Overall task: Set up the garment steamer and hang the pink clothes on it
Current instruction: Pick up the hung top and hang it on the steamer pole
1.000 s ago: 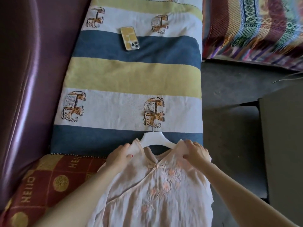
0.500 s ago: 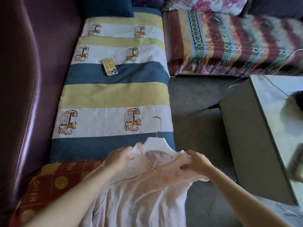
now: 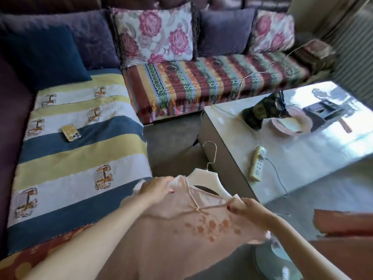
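A pale pink garment (image 3: 181, 231) with embroidered flowers hangs on a white hanger (image 3: 207, 178) with a metal hook, held up in front of me above the floor. My left hand (image 3: 156, 187) grips its left shoulder. At the garment's right shoulder, my right hand (image 3: 245, 208) pinches the fabric over the hanger's end. A round pale base (image 3: 278, 257), perhaps the steamer's, shows blurred at the lower right, partly hidden by the garment.
A corner sofa with striped covers (image 3: 80, 158) lies to the left and behind, with a phone (image 3: 71, 132) on it. A glossy low table (image 3: 302, 158) on the right bears a power strip (image 3: 257, 165), a cord and a pink plate (image 3: 290, 124).
Both hands lifted the garment on its hanger off the sofa and carried it right, toward the table. My view swung up and to the right.
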